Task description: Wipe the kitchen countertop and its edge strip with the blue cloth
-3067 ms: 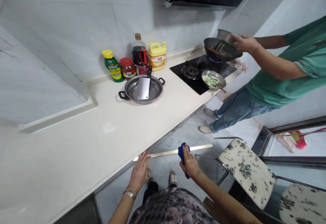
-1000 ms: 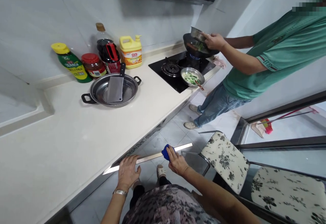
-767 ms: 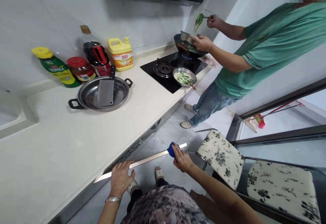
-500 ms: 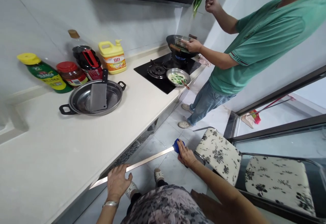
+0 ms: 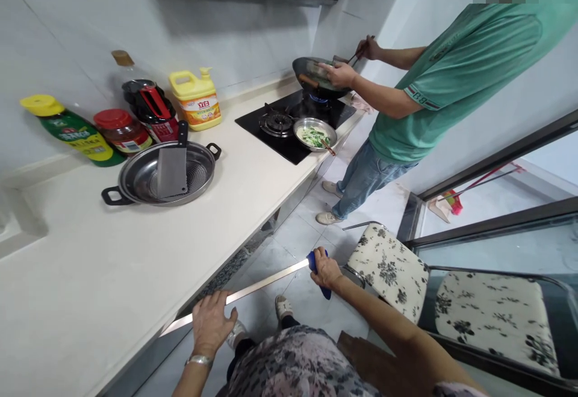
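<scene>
A long, narrow, pale metallic edge point(image 5: 266, 279) slants out from under the counter; it looks like the top of an open cabinet door seen from above. My left hand point(image 5: 211, 318) grips this edge near the counter side, fingers over the top and thumb apart on the near side. At the far end, my right hand point(image 5: 326, 269) is closed around a blue cloth point(image 5: 326, 292), which is pressed over the corner of the door. Part of the cloth hangs below my fingers. The door's faces are mostly hidden from this angle.
A pan point(image 5: 198, 171) holding a cleaver point(image 5: 172, 171) rests on the counter point(image 5: 217, 228), before several bottles. Another person point(image 5: 433, 96) works at a wok point(image 5: 318, 78) over a lit burner. A plate of greens point(image 5: 315, 135) sits beside it. Patterned chairs point(image 5: 391, 264) stand right.
More of the blue cloth now hangs below my right hand at the door's end. My left hand stays on the edge. The other person's raised hand has come down to the wok.
</scene>
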Demonstrator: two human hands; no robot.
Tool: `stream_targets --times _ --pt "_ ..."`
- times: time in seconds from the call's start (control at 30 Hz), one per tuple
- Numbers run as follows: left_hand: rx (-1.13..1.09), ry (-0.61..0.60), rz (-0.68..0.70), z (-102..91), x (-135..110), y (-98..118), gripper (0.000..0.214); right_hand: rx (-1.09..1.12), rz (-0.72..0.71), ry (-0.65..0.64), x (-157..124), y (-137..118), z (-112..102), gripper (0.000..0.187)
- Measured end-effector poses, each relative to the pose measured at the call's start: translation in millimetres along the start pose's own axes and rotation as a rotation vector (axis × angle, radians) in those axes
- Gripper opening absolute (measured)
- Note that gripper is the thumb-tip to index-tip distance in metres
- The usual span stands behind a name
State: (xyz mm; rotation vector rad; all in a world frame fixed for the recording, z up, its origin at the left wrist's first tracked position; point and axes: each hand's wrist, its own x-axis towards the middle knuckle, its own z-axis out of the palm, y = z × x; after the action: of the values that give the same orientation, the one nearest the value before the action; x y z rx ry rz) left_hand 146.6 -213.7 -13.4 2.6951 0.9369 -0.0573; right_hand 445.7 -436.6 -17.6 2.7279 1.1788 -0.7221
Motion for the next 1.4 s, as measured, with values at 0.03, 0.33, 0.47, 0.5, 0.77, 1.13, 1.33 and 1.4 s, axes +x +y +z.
stream_targets --times 0.03,0.33,0.47,0.5,0.77,1.13,1.33,1.4 --pt "0.003 0.003 0.002 0.1 0 1 0.03 -0.012 0.017 -0.003 -1 -3 0 0.057" --pt "0.001 0.034 -0.012 2.2 2 3 0.028 -0.105 0.114 -0.034 -4 -26 -9 0.064" --pt "-0.01 0.032 -0.011 3.3 1 4 0.028 -0.115 0.129 -0.044 -4 -32 -9 0.064" --pt "-0.013 0.03 -0.009 3.6 1 4 0.029 -0.115 0.132 -0.045 -5 -32 -8 0.063" --pt "-0.032 -0.017 0.035 3.9 -3 -5 0.031 -0.063 0.057 -0.051 -3 -15 -2 0.069" --pt "-0.008 -0.031 0.016 1.6 -1 -4 0.032 0.317 0.223 0.284 -21 92 -5 0.074" --pt "0.009 -0.03 -0.002 0.5 2 -1 0.033 0.691 0.354 0.531 -6 76 -19 0.063" --pt "0.021 -0.034 -0.003 0.6 2 0 0.033 0.54 0.304 0.52 2 46 -20 0.055"
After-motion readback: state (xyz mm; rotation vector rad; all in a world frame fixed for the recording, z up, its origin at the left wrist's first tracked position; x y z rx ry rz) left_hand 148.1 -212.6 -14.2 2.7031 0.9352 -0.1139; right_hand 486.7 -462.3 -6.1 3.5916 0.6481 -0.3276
